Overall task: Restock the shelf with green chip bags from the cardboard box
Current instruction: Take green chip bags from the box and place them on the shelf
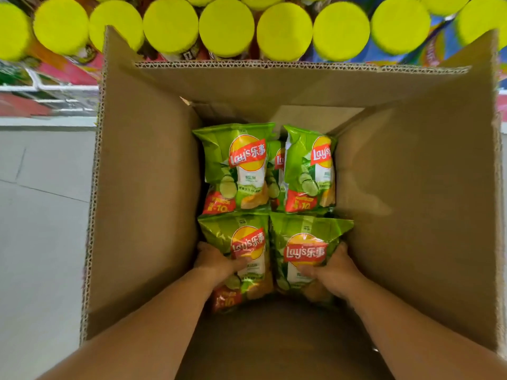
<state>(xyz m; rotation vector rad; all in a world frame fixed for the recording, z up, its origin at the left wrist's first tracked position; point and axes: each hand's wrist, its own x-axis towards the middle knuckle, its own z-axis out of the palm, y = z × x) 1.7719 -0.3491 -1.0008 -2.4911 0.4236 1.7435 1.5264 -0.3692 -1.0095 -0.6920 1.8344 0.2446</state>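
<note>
I look straight down into a tall open cardboard box (142, 187) with several green Lay's chip bags lying at its bottom. Both of my arms reach deep inside. My left hand (216, 263) grips the near left green bag (247, 250), thumb across its front. My right hand (333, 270) grips the near right green bag (304, 248) from its right side. Two more green bags lie flat behind them, the far left bag (237, 167) and the far right bag (310, 168), with another bag (277, 171) partly showing between them.
Above the box's far wall, a shelf holds a row of canisters with yellow-green lids (226, 27). Colourful packets sit on a lower shelf at the upper left (49, 75). Grey tiled floor (41, 215) lies to the left of the box.
</note>
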